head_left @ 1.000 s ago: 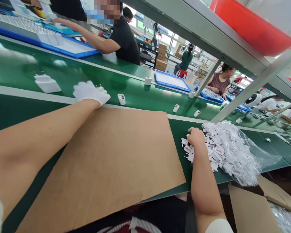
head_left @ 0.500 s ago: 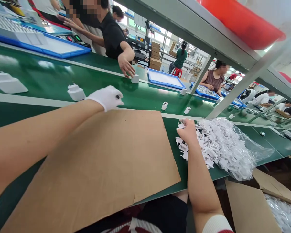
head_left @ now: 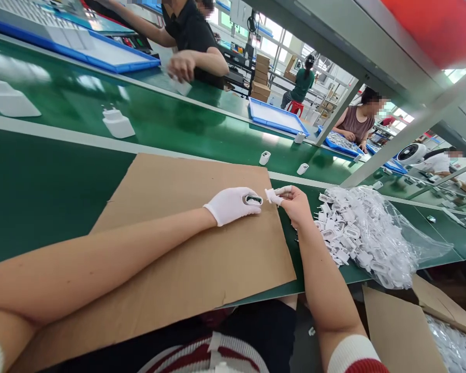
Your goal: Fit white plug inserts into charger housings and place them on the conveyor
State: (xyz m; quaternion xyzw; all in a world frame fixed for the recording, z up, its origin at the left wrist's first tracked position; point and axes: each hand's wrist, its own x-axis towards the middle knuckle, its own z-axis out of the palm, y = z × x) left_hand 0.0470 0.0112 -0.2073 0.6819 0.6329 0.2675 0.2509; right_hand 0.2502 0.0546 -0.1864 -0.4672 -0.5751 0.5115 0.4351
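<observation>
- Head view, clock face centred on the brown cardboard sheet (head_left: 171, 191), and look, both hands are in close at the dial's right half
- Left hand (head_left: 231, 204), white-gloved, just off centre towards 2 o'clock: fingers and thumb curled round a white housing (head_left: 253, 200), a firm wrap, with its oval mouth in plain sight and dark green showing inside
- Right hand (head_left: 298, 207), out past the sheet's edge at 3 o'clock: white covers on its fingertips, thumb and fingers closed in a pinch on a white plug piece (head_left: 272, 196)
- And there's the gap! Plug piece and housing sit near each other, not touching, the plug piece on the housing's 3 o'clock side
- Further along 3 o'clock, just beside the right forearm, a heap of white plug parts (head_left: 339, 233) spills from a clear plastic bag (head_left: 392, 248) on the green bench (head_left: 42, 171)
- Up at 1 o'clock on the shiny green belt (head_left: 205, 129), one white casing (head_left: 264, 158) stands near a second casing (head_left: 303, 169)
- Over at 10 o'clock, same belt, a white charger (head_left: 118, 123) with its two pins showing
- Across at 12 o'clock, a co-worker in black (head_left: 196, 41), one hand low over a pale object too blurred for me to call
</observation>
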